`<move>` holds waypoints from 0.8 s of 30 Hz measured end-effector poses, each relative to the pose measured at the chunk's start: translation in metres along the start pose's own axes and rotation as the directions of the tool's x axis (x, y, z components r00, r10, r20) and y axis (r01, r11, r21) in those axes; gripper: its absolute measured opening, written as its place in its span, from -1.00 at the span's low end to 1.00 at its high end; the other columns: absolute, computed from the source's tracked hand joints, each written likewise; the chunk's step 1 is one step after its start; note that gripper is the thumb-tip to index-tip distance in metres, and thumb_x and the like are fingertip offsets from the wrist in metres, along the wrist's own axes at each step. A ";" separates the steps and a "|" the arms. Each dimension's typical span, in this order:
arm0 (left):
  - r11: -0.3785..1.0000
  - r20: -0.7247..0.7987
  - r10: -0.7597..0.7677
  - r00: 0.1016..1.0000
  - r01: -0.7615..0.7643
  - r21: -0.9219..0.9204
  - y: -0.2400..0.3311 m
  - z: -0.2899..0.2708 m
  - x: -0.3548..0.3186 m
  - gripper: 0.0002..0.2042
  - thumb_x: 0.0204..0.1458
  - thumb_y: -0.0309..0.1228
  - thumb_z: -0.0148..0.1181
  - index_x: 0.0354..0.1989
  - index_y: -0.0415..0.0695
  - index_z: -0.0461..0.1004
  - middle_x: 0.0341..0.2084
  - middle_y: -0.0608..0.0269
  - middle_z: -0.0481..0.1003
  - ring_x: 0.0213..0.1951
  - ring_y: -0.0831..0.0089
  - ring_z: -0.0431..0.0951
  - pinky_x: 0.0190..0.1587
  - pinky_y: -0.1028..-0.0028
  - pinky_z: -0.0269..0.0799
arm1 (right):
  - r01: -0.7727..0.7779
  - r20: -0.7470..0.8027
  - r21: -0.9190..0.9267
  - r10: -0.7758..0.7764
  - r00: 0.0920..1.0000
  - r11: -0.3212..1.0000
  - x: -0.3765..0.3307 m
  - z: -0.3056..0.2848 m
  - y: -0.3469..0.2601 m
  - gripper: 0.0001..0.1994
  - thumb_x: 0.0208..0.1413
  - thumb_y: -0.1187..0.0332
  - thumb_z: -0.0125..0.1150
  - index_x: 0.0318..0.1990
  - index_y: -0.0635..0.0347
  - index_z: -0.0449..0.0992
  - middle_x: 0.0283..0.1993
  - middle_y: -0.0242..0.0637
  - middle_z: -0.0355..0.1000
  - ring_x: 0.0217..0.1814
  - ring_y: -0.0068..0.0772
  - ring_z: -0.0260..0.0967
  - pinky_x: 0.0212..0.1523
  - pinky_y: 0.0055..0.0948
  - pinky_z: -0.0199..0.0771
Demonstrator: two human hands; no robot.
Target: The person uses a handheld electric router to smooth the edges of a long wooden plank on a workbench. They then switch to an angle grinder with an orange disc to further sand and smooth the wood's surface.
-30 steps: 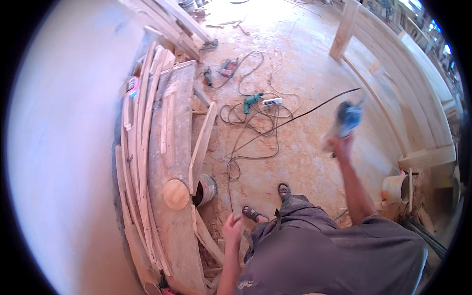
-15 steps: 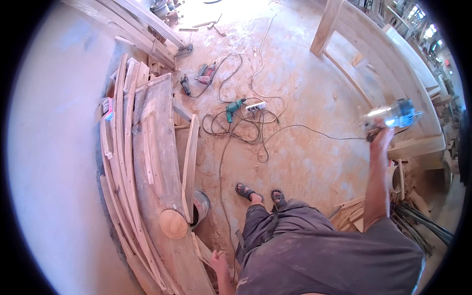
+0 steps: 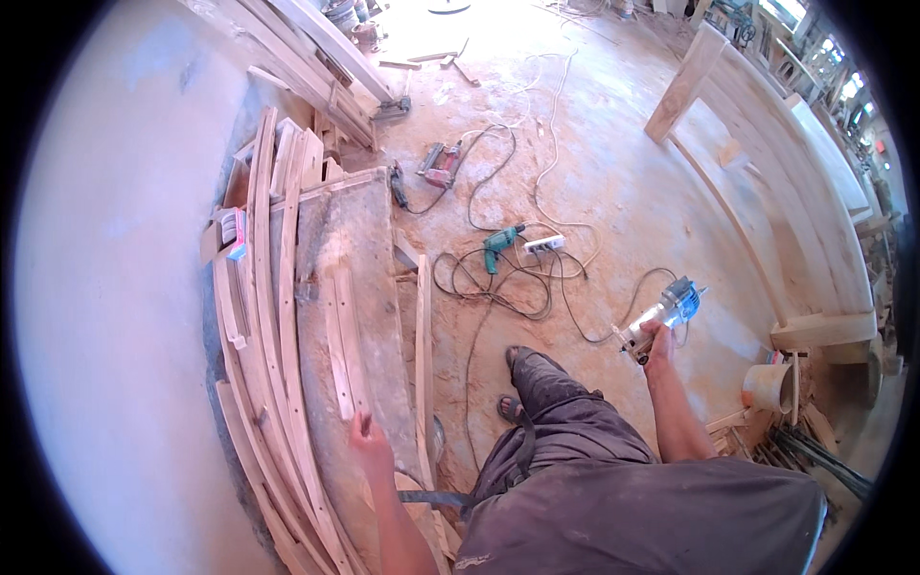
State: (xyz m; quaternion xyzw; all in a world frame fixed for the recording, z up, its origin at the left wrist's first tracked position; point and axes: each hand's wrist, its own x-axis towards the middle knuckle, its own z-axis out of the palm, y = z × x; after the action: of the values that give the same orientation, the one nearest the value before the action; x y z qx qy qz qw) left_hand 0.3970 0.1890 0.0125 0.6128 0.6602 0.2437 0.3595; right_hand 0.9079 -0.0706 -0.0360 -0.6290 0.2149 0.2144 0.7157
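My right hand [image 3: 657,345] grips a small router [image 3: 661,318] with a blue motor end and a clear and metal base, held in the air right of my legs. Its dark cord trails to the floor. My left hand [image 3: 370,445] reaches over the long plank bench [image 3: 369,316] on the left. Its fingers are slightly bent and apart, at the near end of a pair of narrow wooden strips [image 3: 343,350] lying on the bench. Whether the fingertips touch the wood I cannot tell.
A green drill [image 3: 499,247], a white power strip [image 3: 544,244] and looped cords lie on the dusty floor. Farther off is a red nail gun [image 3: 441,165]. Long curved strips [image 3: 261,316] line the wall. A wooden frame [image 3: 819,211] stands at right, beside a pale bucket [image 3: 767,387].
My right hand has brought the router inward and nearer to my body. My left hand has moved forward to the strips on the bench. My body has turned and stepped toward the bench.
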 end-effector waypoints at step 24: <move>0.580 0.347 0.546 0.762 -0.643 0.500 0.110 0.236 0.549 -0.58 0.25 -0.28 -0.07 0.25 -0.17 0.32 0.47 -0.12 0.09 0.49 -0.20 -0.01 0.48 -0.14 -0.25 | -0.480 -0.035 -0.280 0.491 0.870 0.831 0.259 0.658 0.348 -0.64 -0.33 0.44 0.34 -0.24 0.25 0.51 -0.38 -0.27 0.43 -0.35 -0.25 0.41 -0.24 -0.19 0.49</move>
State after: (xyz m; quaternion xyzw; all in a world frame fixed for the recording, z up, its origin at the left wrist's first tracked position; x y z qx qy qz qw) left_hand 0.6541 0.7162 -0.1470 0.8953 0.4268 0.0828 0.0966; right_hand 0.9432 0.6322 -0.3897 -0.6442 0.3211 0.4292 0.5456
